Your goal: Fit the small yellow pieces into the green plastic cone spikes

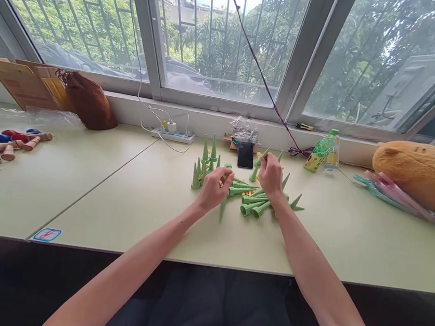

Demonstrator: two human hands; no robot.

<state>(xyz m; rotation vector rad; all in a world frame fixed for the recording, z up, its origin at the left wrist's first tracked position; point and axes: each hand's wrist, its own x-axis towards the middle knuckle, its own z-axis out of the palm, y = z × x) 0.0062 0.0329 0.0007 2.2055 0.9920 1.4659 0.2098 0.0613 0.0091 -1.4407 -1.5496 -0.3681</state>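
Observation:
My left hand [215,186] is over the table with its fingers curled together. A small yellow bit shows at its palm side, but its grip is partly hidden. Just below it, a green cone-shaped spike [222,211] points toward me. My right hand [271,177] is pinched at a small yellow piece [259,155], above a green spike part [254,174]. Several hollow green spikes [249,208] lie in a pile between and under my hands, with small yellow pieces among them. To the left of my left hand, more green spikes [214,149] stand upright, tips up.
A phone [245,156] lies behind the pile, near crumpled clear plastic [245,129]. Further right are a green bottle [321,151] and a tan plush [420,175]. A power strip [173,135] sits by the window. Wooden toys [8,152] and a brown bag [91,101] are left.

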